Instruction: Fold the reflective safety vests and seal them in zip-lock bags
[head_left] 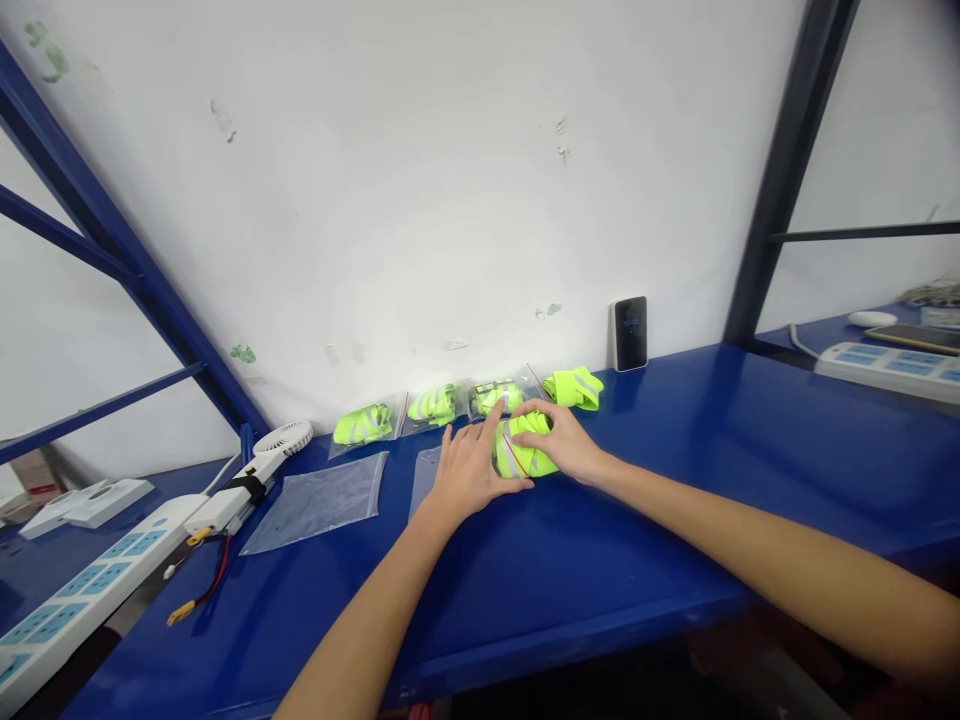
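Note:
A rolled yellow-green reflective bundle (527, 455) lies on the blue table, with the red zip line of a clear bag across it. My right hand (559, 437) curls over its top and right side, fingers gripping it. Against its left side rests my left hand (474, 462), fingers spread and thumb stretched along the near edge. Part of a clear bag (424, 476) shows left of my left hand. Behind stand bagged yellow-green bundles: one at the left (363, 425), one in the middle (433, 404), one just behind my hands (496, 396). An unbagged folded one (576, 388) lies to the right.
A flat clear bag (319, 502) lies at the left, near a white fan (283, 440), loose connectors (196, 590) and a long white power strip (97, 575). A black-fronted device (630, 333) leans at the wall. Rack posts rise on both sides.

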